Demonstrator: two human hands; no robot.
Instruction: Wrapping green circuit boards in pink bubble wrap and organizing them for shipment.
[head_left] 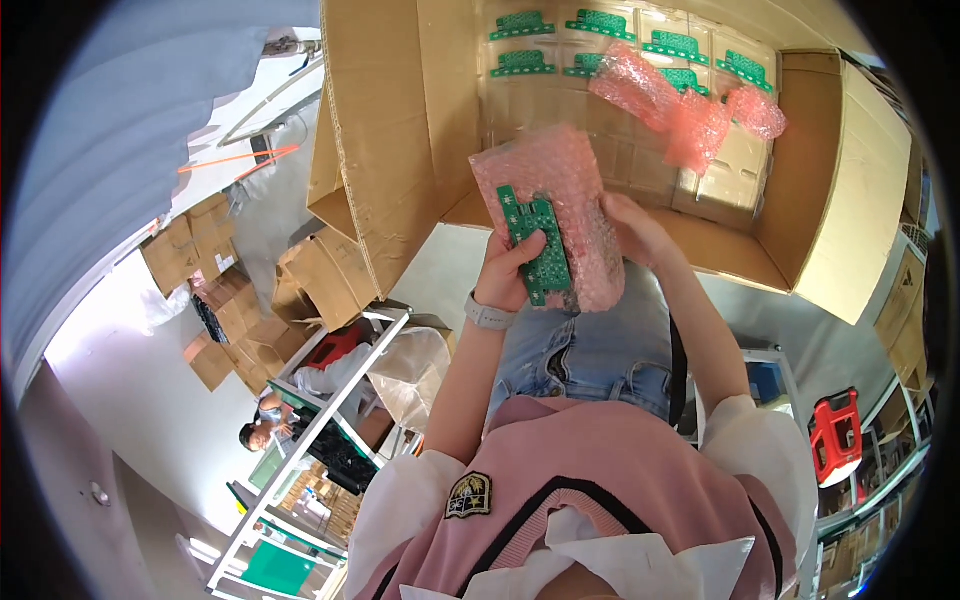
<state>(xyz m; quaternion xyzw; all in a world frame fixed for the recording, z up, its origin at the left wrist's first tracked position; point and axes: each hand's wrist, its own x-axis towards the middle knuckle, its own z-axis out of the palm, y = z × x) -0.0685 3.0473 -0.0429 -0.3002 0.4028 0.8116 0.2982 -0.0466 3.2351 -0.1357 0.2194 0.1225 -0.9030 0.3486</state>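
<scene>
A green circuit board [547,268] lies against the front of a pink bubble wrap pouch [555,165], held before my waist. My left hand [505,270] is closed round their left side, its thumb pressed on the board. At the pouch's right edge my right hand [638,232] grips the bubble wrap, its fingers partly behind it. Beyond both hands stands an open cardboard box [385,130]. Inside it is a clear plastic tray [540,115] with several green boards [602,22] in rows. Crumpled pink bubble wrap [697,130] lies over the tray's right part.
Flattened and stacked cartons [325,270] stand on the floor at the left. A white-framed rack [300,450] is at lower left, with another person [265,425] beyond it. A red plastic case [837,435] sits at the right.
</scene>
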